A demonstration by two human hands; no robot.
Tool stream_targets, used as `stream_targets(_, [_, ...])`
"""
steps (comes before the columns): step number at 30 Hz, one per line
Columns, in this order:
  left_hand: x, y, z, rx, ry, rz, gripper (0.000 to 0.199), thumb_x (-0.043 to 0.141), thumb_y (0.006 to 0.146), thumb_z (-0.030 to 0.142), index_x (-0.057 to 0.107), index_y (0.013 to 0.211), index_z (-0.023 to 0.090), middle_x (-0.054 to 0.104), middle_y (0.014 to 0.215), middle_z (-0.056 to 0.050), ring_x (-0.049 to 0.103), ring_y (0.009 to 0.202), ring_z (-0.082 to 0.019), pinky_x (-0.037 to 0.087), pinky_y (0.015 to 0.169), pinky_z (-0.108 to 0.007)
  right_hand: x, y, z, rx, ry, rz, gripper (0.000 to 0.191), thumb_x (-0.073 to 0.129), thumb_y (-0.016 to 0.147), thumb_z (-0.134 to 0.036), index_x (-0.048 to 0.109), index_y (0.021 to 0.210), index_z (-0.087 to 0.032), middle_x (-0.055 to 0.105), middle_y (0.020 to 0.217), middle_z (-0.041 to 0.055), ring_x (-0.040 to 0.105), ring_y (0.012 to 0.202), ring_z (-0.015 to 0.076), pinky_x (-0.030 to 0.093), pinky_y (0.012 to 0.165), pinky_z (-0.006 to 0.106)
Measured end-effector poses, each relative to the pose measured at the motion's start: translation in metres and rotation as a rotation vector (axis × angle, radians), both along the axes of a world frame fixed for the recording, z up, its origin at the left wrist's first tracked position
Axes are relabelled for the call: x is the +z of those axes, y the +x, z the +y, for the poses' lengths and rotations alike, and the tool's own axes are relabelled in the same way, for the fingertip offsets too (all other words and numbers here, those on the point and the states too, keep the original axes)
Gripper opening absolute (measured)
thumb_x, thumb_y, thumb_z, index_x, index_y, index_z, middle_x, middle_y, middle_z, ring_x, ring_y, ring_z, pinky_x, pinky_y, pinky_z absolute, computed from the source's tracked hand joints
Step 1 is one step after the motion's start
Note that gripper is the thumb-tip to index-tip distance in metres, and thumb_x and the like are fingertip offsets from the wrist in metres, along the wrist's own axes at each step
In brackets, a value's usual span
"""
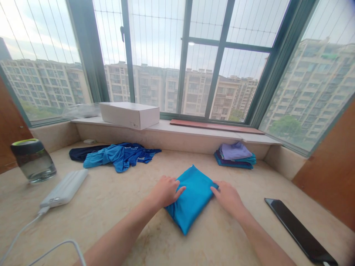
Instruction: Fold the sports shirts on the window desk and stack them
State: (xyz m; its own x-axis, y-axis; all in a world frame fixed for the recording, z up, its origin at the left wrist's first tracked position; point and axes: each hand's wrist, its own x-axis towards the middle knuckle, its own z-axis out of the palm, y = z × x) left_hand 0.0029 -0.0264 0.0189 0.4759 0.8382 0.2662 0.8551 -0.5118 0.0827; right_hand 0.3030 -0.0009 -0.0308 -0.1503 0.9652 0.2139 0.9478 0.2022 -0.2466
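A blue cloth [192, 195], folded into a compact four-sided shape, lies on the stone surface with one corner toward me. My left hand [166, 190] grips its left edge, the thumb on top and the fingers curled by the side. At the right corner, my right hand [226, 195] pinches the cloth between thumb and fingers. Behind it to the right is a stack of folded clothes [235, 156], lilac on top. Crumpled blue clothing [122, 155] lies at the back left, beside a dark piece [83, 152].
On the left stand a water bottle [33, 160] and a white power bank [65, 188] with a cable [20, 232]. A black tablet-like object [301, 231] lies at the right. A white box [129, 115] sits on the window ledge [194, 130].
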Motion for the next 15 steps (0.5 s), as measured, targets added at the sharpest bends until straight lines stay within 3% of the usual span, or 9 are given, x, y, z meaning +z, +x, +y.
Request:
stream_targets(2, [0.001,0.002,-0.001,-0.051,0.031,-0.016,0.042,0.045,0.100,0.046,0.071,0.083,0.018,0.070,0.082,-0.014,0.068,0.082,-0.029,0.051,0.083,-0.045,-0.003,-0.001,0.001,-0.032,0.033,0.056,0.041,0.052,0.094,-0.041,0.069,0.125,-0.020,0.073,0.121,0.0145,0.067,0.110,0.0336,0.049,0.093,0.043])
stream_targets(5, [-0.001,0.002,-0.002,-0.257,0.037,-0.051,0.025,0.052,0.098,0.035,0.072,0.095,0.020,0.071,0.099,-0.012,0.067,0.096,-0.028,0.049,0.092,-0.043,-0.007,-0.003,0.003,-0.088,0.054,0.116,0.043,0.057,0.090,-0.040,0.069,0.126,-0.019,0.073,0.116,0.0155,0.067,0.108,0.0340,0.050,0.092,0.043])
stream_targets(9, [-0.007,-0.001,-0.001,-0.506,-0.078,-0.124,0.026,0.052,0.099,0.034,0.072,0.113,0.026,0.070,0.117,-0.009,0.065,0.109,-0.025,0.049,0.098,-0.037,-0.004,-0.007,0.005,-0.081,0.051,0.260,0.043,0.053,0.090,-0.030,0.068,0.127,-0.017,0.073,0.110,0.0144,0.068,0.103,0.0317,0.051,0.092,0.043])
stream_targets(12, [-0.016,-0.004,0.004,-0.536,-0.150,-0.172,0.032,0.052,0.099,0.037,0.069,0.123,0.027,0.065,0.131,-0.009,0.064,0.117,-0.026,0.051,0.101,-0.037,0.007,-0.018,-0.002,-0.011,0.188,0.363,0.039,0.047,0.096,-0.029,0.070,0.123,-0.017,0.069,0.108,0.0142,0.069,0.096,0.0286,0.054,0.089,0.042])
stream_targets(15, [-0.027,-0.008,0.014,-0.479,-0.153,-0.182,0.037,0.056,0.096,0.042,0.066,0.128,0.025,0.062,0.138,-0.011,0.063,0.121,-0.028,0.050,0.103,-0.040,0.022,-0.038,-0.024,0.223,0.430,0.388,0.038,0.041,0.103,-0.027,0.067,0.128,-0.018,0.065,0.107,0.0135,0.068,0.092,0.0244,0.057,0.084,0.037])
